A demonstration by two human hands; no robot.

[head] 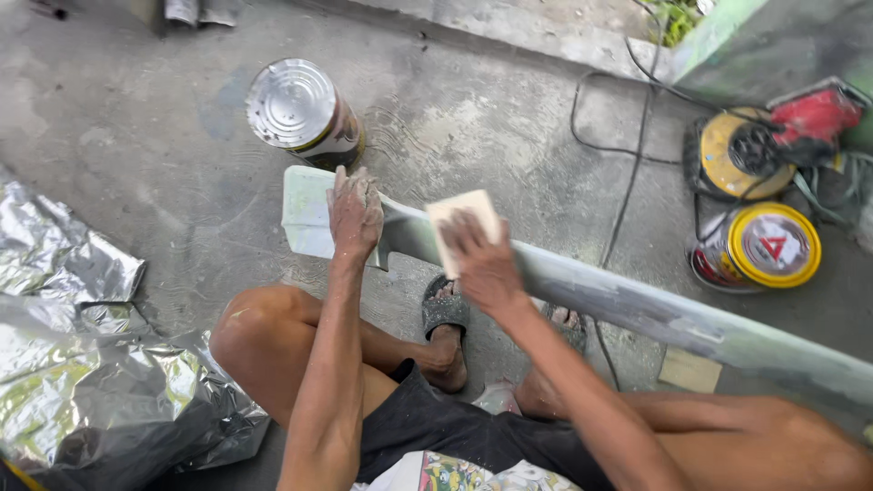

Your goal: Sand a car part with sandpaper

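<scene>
A person sits on a bare concrete floor (136, 136) with a long, narrow grey-green panel (637, 305) laid across the lap region above the sandalled feet. The panel's long axis runs from upper left to lower right; its pale, broader end (305, 214) points toward the upper left, and the far end leaves the view at the lower right edge.

The left hand (355, 211), dusted white, lies palm-down on the panel just inboard of the pale end, fingers closed loosely over the top edge, steadying it. The right hand (482, 264) sits just to the right of the left hand on the same panel, fingers spread flat over a small tan rectangular sanding sheet (462, 218), pressing it against the panel face; the sheet's upper half shows beyond the fingertips.

Beyond the left hand stands a cylindrical metal can with a silver lid (296, 105). Well to the right of the right hand lie a yellow-lidded can (771, 245) and a red and yellow power tool (773, 136) with a black cord (627, 182). Crumpled silver foil sheeting (82, 364) lies left of the left forearm.
</scene>
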